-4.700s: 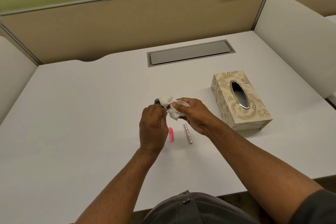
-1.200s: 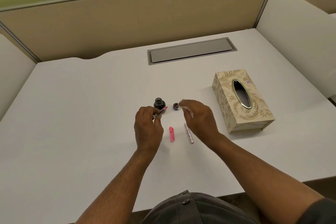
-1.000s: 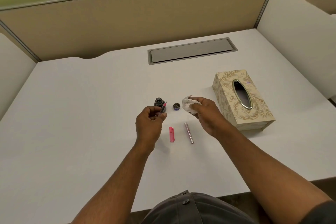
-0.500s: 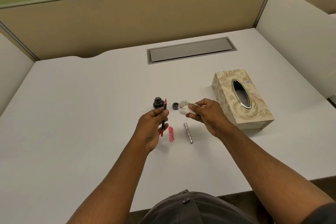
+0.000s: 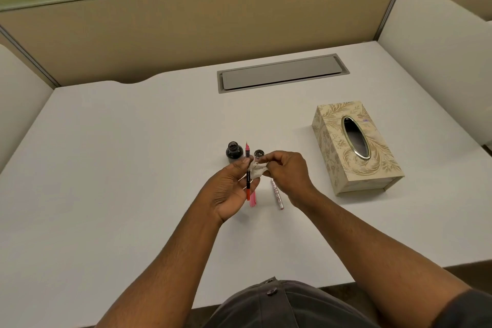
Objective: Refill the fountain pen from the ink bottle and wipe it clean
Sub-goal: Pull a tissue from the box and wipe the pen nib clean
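My left hand (image 5: 229, 189) pinches the thin pen section (image 5: 247, 168), held upright with its pink nib end pointing away from me. Right beside it, my right hand (image 5: 286, 170) grips a crumpled white tissue (image 5: 256, 170) that touches the pen's middle. The open dark ink bottle (image 5: 234, 152) stands just beyond my left fingers, with its small black cap (image 5: 258, 153) to its right. A pink pen part (image 5: 253, 198) lies on the desk partly under my left hand. A patterned silver-pink pen barrel (image 5: 277, 194) lies below my right hand.
A cream and gold tissue box (image 5: 354, 146) stands to the right on the white desk (image 5: 119, 168). A grey cable hatch (image 5: 282, 73) sits at the back, in front of a beige partition. White side panels bound the desk left and right.
My right hand picked up the tissue after setting it down and brought it left against the pen. My left hand turned the pen upright and lowered slightly.
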### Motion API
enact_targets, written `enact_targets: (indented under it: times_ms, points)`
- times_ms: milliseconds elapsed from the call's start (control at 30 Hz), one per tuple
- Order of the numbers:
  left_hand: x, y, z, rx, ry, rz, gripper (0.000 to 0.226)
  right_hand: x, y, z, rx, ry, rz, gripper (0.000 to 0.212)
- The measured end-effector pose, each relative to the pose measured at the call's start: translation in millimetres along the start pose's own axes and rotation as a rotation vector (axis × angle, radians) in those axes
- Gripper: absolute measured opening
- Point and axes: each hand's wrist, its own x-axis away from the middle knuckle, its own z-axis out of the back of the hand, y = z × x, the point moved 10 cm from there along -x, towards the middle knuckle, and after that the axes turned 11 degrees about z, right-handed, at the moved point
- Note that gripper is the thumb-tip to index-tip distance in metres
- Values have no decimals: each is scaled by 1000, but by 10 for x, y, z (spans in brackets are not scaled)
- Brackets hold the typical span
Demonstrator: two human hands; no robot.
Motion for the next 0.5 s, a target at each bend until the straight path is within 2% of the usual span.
enact_targets:
  times_ms: [167,300,400,500]
  points:
    - [-3,40,59,-4,56,-51,14,5,-65,-106,58,-66,30,38]
    - [-21,88,137,-37,102,-85,26,52,-92,-196,147,-176,52,34]
    - [-23,63,176,7,119,-70,22,44,-133,-210,223,-216,73,28]
    - [-25,49,201,116,121,-54,15,80,-68,-299,95,-285,2,12]
